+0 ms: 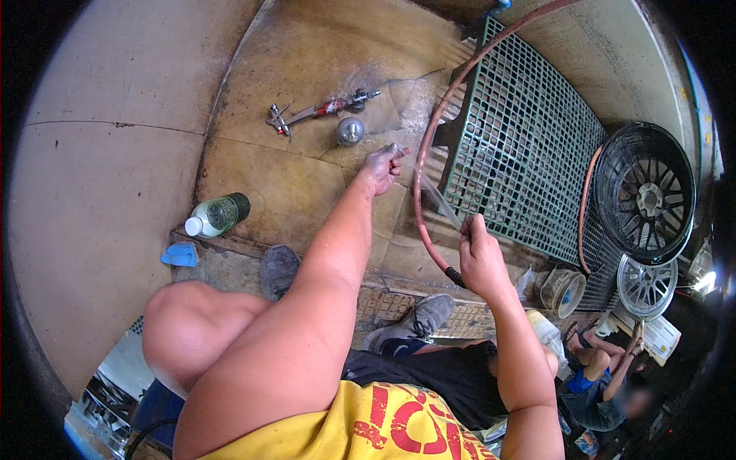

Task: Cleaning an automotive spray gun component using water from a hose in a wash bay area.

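My right hand (481,257) is closed round the black end of a reddish-brown hose (421,211). A thin, pale streak of water (441,201) runs from it toward my left hand. My left hand (381,169) is wet, its fingers pinched on something small and pale that I cannot make out. Beyond it on the wet tan floor lies a spray gun (330,107) in red and silver. Close to the left hand sits a round silver cup (350,132). Off to the left rests a clear bottle (221,213) with a white cap, on its side.
A green plastic grating (529,130) leans at the right. Past it stand a black wheel rim (648,192) and a silver rim (648,285). A small bucket (563,291) and a seated person (602,383) are at lower right. A blue piece (180,254) lies near the bottle.
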Motion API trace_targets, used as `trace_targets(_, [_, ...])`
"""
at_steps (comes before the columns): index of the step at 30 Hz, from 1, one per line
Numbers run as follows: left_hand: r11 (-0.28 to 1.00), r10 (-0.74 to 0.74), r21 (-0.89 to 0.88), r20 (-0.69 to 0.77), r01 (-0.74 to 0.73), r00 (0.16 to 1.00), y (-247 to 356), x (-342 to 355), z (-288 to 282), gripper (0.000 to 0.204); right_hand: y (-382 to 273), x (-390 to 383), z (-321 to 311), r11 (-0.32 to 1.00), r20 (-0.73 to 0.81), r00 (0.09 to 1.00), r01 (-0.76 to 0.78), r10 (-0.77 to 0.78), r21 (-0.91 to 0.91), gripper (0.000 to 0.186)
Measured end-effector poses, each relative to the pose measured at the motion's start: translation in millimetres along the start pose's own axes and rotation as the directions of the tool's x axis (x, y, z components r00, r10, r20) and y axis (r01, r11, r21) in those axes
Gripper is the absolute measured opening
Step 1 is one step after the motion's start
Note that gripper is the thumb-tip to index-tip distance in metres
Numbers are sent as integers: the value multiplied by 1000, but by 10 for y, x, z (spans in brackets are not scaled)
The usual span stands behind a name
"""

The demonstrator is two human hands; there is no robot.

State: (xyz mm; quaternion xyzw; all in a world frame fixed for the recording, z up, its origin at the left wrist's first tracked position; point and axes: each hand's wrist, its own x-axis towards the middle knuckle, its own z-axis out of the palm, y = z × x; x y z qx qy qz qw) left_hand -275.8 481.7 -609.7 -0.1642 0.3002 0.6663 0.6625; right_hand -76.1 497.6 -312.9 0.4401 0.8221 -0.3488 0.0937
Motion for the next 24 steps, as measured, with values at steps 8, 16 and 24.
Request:
trace_targets(8, [999,-1,35,1,1,1000,6,-25,46,17,33,-1,-2,1000,-3,1000,-3,3,-1,16])
trace_targets(16, [999,10,47,-25,-9,1000,23,-44,26,19,19,11,21,1000,4,1000,-8,8,6,16])
trace_targets(24, [991,-29,132,26,26,999,-14,98,-107,23,115,-34,79,1000,-20,1000,20,-20,10,17])
